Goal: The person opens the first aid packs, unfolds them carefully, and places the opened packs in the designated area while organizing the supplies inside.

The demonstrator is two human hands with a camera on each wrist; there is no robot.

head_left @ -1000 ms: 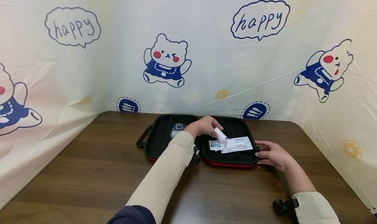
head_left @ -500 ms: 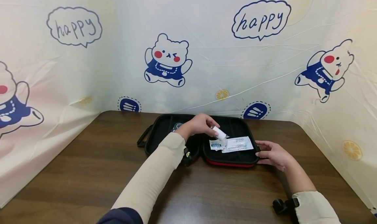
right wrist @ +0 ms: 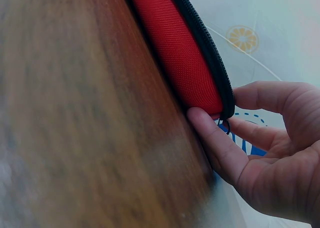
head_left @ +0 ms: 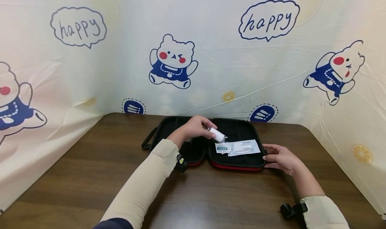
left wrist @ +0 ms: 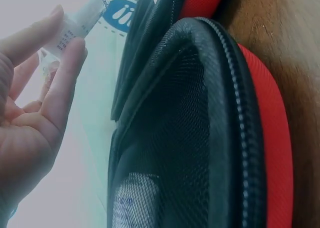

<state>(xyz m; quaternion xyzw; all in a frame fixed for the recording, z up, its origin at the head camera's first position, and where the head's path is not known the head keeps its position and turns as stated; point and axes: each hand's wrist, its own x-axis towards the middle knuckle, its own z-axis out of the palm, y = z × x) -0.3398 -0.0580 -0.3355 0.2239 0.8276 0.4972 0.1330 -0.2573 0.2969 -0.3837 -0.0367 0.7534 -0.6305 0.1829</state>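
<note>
My left hand pinches a small white bandage roll in clear wrapping between thumb and fingers, above the middle of an open zip case. In the left wrist view the roll shows small print. The case is black inside and red outside, and it lies spread in two halves on the table. My right hand grips the outer edge of the right half. In the right wrist view its thumb presses the red side, with the other fingers at the zip rim.
Flat white printed packets lie in the right half. A whitish item sits behind mesh in the left half, mostly hidden from the head view by my left arm. A black carry handle sticks out left on the wooden table.
My left hand has moved left with the bandage roll, from above the packets toward the middle of the case. The right hand has stayed at the case's edge.
</note>
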